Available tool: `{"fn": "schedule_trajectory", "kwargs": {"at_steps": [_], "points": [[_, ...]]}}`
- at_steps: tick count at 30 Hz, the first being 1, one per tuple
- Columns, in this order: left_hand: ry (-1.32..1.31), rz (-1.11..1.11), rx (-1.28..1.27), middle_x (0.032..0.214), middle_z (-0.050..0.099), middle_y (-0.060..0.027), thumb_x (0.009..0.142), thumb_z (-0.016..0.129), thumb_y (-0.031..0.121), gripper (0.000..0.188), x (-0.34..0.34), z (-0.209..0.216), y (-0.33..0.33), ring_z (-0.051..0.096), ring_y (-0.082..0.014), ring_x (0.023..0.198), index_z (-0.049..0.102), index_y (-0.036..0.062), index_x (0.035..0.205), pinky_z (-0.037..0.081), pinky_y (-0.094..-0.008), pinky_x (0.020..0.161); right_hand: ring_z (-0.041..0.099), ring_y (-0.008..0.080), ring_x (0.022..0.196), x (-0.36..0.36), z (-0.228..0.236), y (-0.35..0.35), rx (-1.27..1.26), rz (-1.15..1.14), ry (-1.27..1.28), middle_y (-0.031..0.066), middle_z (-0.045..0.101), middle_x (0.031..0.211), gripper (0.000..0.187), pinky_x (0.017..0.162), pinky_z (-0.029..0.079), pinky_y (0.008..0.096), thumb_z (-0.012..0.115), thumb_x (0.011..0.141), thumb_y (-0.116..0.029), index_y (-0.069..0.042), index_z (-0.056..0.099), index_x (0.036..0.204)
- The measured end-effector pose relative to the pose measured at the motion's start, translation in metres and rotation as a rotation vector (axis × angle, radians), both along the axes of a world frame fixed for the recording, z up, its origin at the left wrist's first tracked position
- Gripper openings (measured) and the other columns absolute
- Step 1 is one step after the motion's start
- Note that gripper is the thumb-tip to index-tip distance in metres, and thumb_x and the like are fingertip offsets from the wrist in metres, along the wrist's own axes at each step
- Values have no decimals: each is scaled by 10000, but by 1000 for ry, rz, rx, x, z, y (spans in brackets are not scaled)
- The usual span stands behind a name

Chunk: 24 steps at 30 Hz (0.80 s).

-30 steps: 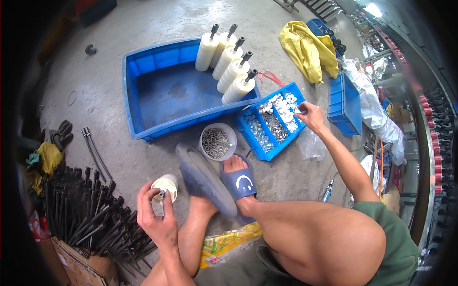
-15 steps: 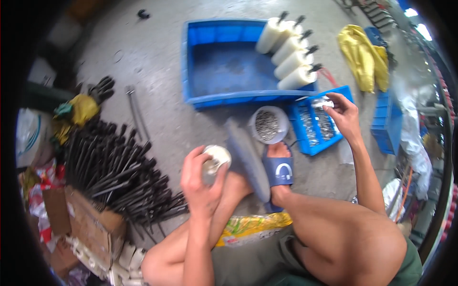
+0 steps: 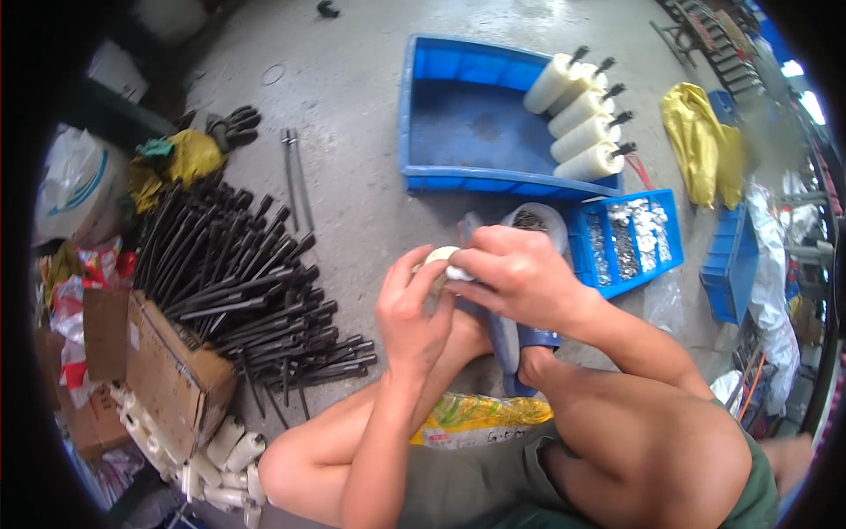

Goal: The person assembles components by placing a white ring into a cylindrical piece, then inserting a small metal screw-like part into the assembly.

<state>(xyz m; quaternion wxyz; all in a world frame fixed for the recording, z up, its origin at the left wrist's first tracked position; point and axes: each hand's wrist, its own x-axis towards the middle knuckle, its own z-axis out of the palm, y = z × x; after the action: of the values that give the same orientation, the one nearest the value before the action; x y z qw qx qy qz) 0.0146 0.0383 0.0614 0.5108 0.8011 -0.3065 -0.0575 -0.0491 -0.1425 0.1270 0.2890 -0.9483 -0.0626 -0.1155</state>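
Note:
My left hand point(image 3: 412, 309) is closed round a cream roller point(image 3: 440, 255), which shows nearly end-on and is mostly hidden by my fingers. My right hand point(image 3: 520, 271) meets it from the right and pinches a small white piece point(image 3: 457, 272) against the roller's end. The exact shape of that piece is covered by the fingertips. Beyond my right wrist lies a blue divided tray point(image 3: 619, 291) holding small metal parts and white pieces. A white bucket point(image 3: 556, 231) of metal pins stands beside it, partly behind my right hand.
A blue crate point(image 3: 476, 179) carries several cream rollers point(image 3: 577, 132) with black ends along its right side. Black rods point(image 3: 238, 282) are heaped at left, near a cardboard box point(image 3: 181, 379) and more cream rollers point(image 3: 231, 454). Yellow cloth point(image 3: 692, 141) lies at far right.
My right hand has come from the blue divided tray to the roller, bringing a small white piece. My left hand has moved slightly right and up with the roller. The view has shifted.

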Motion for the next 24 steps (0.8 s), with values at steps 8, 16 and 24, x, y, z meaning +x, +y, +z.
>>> {"fn": "schedule_trajectory", "kwargs": {"at_steps": [8,16,24], "points": [[78,-4,-34,1231,732,-190,829,794,2,296,-2,0,-7,716,-365,1109,789,19,1125,565,-433,947,667,303,835,9,6,0,-240,66,215,89,586,873,143,675,599,421,710,808,-138,-21,655,870],[125,162,-50,1219,733,-193,860,760,34,406,-5,-7,-5,718,-340,1103,690,-46,1251,556,-427,975,672,235,837,16,-33,15,-186,-33,-123,60,598,910,290,631,590,362,741,800,-203,-45,693,1038],[-74,135,-51,1316,685,-215,906,713,-39,467,-1,-2,1,688,-375,1165,648,-32,1369,540,-434,1017,741,325,867,-25,-32,-33,154,-292,-220,159,735,982,308,749,609,415,766,943,-180,-25,711,1203]]}}
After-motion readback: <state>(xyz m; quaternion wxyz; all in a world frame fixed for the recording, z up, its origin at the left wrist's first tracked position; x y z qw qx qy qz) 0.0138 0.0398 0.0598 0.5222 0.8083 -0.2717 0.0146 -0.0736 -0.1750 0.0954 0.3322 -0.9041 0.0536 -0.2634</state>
